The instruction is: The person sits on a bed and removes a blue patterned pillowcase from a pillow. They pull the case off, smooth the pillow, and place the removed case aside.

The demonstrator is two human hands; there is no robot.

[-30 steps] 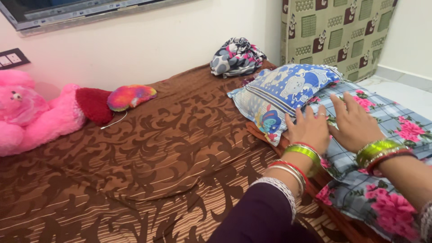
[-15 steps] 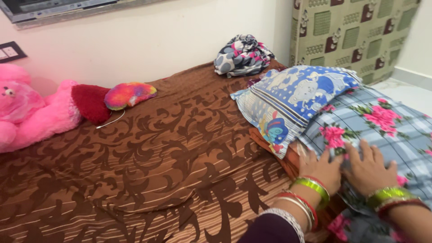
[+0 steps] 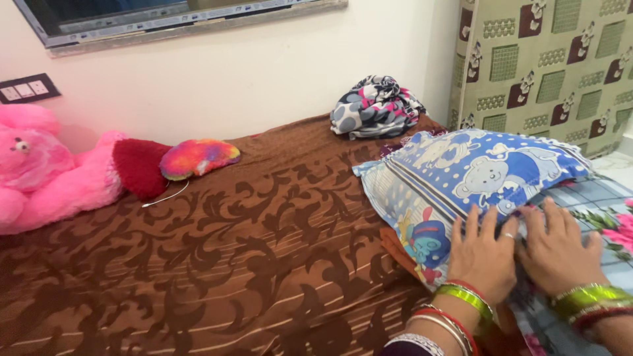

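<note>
Brown patterned bedspread (image 3: 217, 264) covers the bed w/ pink teddy (image 3: 46, 171) at far left & bundled cloth (image 3: 376, 109) by the wall. Blue cartoon pillow (image 3: 461, 171) lies at right, overlapping a floral checked pillow (image 3: 606, 217). Left hand (image 3: 482, 257) & right hand (image 3: 557, 254) lie flat, fingers spread, side by side on the pillows' seam, gripping nothing

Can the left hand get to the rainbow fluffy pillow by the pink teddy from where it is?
Probably yes, with a long stretch. The left hand lies flat on the blue cartoon pillow, and only open brown bedspread lies between it and the rainbow cushion far across. Nothing blocks the way.
</note>
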